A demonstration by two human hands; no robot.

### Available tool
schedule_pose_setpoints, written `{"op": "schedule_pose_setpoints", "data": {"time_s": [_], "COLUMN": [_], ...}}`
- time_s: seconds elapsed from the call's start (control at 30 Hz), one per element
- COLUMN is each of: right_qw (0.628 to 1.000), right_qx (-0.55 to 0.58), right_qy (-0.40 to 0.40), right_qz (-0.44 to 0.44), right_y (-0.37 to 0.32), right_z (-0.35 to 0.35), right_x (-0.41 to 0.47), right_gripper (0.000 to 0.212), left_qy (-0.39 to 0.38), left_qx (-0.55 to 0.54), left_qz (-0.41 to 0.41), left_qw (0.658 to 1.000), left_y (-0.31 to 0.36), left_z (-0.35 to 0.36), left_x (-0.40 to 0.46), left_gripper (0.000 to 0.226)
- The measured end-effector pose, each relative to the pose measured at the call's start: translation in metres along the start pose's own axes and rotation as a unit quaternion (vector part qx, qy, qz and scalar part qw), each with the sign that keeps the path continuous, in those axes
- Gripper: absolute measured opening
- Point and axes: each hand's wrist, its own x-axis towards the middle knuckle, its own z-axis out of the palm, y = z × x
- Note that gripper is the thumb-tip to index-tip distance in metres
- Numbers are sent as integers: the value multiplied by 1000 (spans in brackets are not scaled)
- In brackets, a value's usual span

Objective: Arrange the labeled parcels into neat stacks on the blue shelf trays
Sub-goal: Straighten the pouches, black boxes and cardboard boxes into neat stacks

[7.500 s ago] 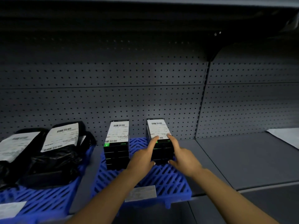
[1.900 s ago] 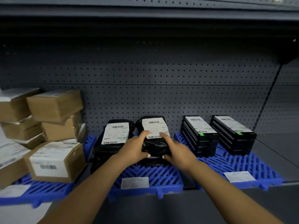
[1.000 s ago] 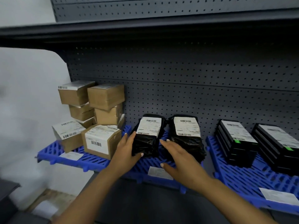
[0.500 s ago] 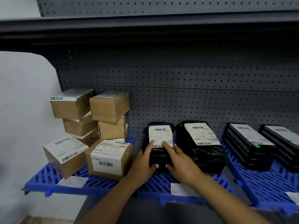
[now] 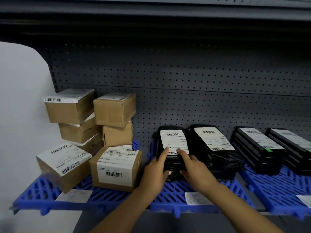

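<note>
Two stacks of black bagged parcels with white labels sit on the middle blue tray [image 5: 170, 190]. My left hand [image 5: 155, 170] and my right hand [image 5: 193, 167] grip the front end of the left black stack [image 5: 171, 142], index fingers lying on its label and thumbs on its front face. The right black stack [image 5: 213, 148] lies just beside it, untouched. Brown cardboard boxes [image 5: 116, 165] with barcode labels are piled unevenly on the left blue tray [image 5: 43, 194]. Two stacks of flat black boxes [image 5: 257, 148] stand on the right blue tray [image 5: 277, 190].
A dark pegboard wall [image 5: 185, 89] backs the shelf, and another shelf hangs overhead. A white wall [image 5: 21, 98] closes the left side. Paper tags [image 5: 193, 198] lie at the trays' front edges. The front-left brown box [image 5: 62, 163] sits tilted near the tray's edge.
My hands moved from the right black bagged stack to the left one and now hold its front. My view has shifted left, bringing the brown boxes in.
</note>
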Motion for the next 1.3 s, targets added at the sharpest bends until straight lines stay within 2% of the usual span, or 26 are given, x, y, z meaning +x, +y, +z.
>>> {"op": "schedule_pose_setpoints", "data": {"time_s": [0.3, 0.67, 0.87, 0.93, 1.0, 1.1, 1.2, 1.3], "right_qw": [999, 999, 997, 996, 993, 987, 987, 991], "right_qx": [42, 47, 69, 77, 80, 54, 1, -32], "right_qy": [16, 16, -20, -5, 40, 100, 131, 123], "right_qz": [16, 15, -11, -37, -77, -113, -94, -47], "right_y": [-1, 1, 3, 1, 1, 15, 48, 84], "right_z": [5, 7, -9, -21, -36, -62, -79, -82], "right_x": [3, 7, -2, -12, -26, -47, -61, -68], "right_gripper": [64, 71, 73, 75, 74, 71, 69, 70], "left_qy": [0, -10, -63, -69, -51, -22, -32, -54], "left_qx": [60, 85, 80, 102, 113, 95, 66, 75], "left_qz": [-23, -25, -33, -47, -27, 52, 100, 110], "left_qw": [998, 996, 994, 991, 992, 994, 992, 990], "left_y": [4, 6, 16, 26, 38, 58, 81, 102], "left_z": [1, -1, -18, -27, -36, -43, -35, -16], "left_x": [-1, 0, 9, 11, 11, 9, 9, 14], "left_gripper": [83, 85, 83, 86, 90, 87, 80, 75]}}
